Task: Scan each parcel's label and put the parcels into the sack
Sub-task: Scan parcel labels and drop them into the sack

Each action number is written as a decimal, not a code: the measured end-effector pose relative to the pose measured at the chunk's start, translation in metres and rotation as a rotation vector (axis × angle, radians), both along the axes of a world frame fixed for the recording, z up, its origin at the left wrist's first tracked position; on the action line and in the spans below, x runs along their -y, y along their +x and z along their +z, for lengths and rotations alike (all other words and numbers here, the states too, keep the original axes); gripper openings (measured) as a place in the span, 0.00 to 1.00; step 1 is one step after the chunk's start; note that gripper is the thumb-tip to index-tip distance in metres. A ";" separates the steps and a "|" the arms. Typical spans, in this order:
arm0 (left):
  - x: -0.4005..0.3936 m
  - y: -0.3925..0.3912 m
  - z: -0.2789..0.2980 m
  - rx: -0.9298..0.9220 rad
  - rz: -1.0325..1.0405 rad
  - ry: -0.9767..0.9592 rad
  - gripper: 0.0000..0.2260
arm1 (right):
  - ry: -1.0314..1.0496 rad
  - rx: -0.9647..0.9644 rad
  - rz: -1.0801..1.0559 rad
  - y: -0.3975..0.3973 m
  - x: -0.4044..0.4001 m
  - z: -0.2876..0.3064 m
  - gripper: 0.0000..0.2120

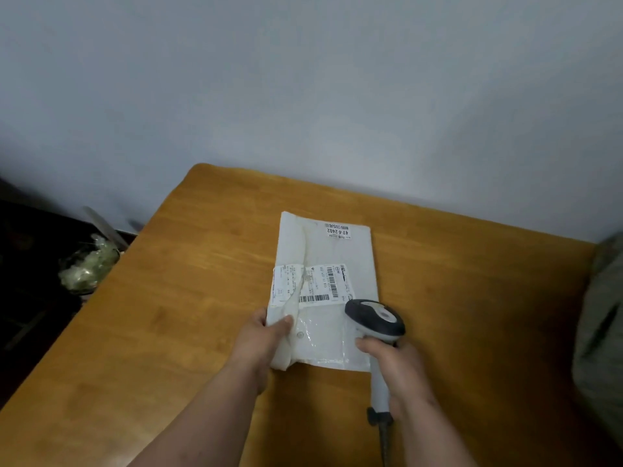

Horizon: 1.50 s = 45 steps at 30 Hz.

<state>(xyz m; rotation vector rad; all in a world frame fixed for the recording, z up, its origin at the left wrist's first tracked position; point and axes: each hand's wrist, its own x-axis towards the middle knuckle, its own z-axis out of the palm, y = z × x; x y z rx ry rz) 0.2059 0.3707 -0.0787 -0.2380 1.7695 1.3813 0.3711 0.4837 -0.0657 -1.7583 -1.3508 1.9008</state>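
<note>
A flat white parcel point(332, 254) lies on the wooden table point(175, 298), its printed label point(313, 284) with barcodes facing up. My left hand point(261, 342) grips the parcel's near left corner, thumb on top. My right hand point(396, 369) grips the grey handle of a barcode scanner point(374, 318). The scanner's dark head hangs over the parcel's near right edge, just below the label. A grey sack point(603, 332) shows at the right edge of the view, only partly in frame.
The table's far edge runs along a pale wall. Off its left edge, on a dark floor area, lies a crumpled clear plastic bundle point(89, 264). The scanner's cable point(384, 443) trails toward me.
</note>
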 end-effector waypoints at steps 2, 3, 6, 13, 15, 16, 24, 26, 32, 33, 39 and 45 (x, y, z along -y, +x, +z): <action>0.007 -0.002 0.008 0.039 -0.016 0.020 0.07 | 0.022 -0.020 -0.007 -0.001 0.004 0.005 0.11; 0.010 -0.004 0.013 0.061 -0.027 0.029 0.08 | 0.034 -0.036 -0.010 -0.002 0.006 0.008 0.12; 0.020 -0.008 0.026 0.088 -0.072 0.050 0.10 | 0.073 -0.082 -0.018 -0.004 0.015 0.019 0.13; 0.043 -0.010 0.056 -0.012 -0.061 0.149 0.10 | 0.200 -0.139 -0.021 0.002 0.036 0.055 0.16; 0.049 -0.010 0.064 -0.053 -0.039 0.185 0.10 | 0.249 -0.128 -0.031 0.007 0.041 0.068 0.15; 0.051 -0.009 0.068 -0.075 -0.027 0.202 0.10 | 0.265 -0.124 -0.028 0.009 0.044 0.075 0.13; 0.070 0.000 0.098 -0.202 -0.036 0.268 0.10 | 0.344 -0.172 0.135 0.022 0.086 0.120 0.05; 0.075 0.004 0.104 -0.218 -0.040 0.282 0.10 | 0.356 -0.183 0.124 0.023 0.095 0.129 0.07; 0.089 0.019 0.120 -0.233 -0.041 0.314 0.10 | 0.387 -0.230 0.084 0.036 0.106 0.150 0.08; 0.090 0.022 0.123 -0.231 -0.034 0.319 0.10 | 0.385 -0.243 0.077 0.039 0.106 0.152 0.09; 0.086 0.053 0.136 -0.173 0.030 0.378 0.11 | 0.310 -0.385 0.017 0.066 0.100 0.166 0.12; 0.078 0.105 0.140 -0.052 0.087 0.466 0.18 | 0.139 -0.572 -0.052 0.104 0.099 0.180 0.05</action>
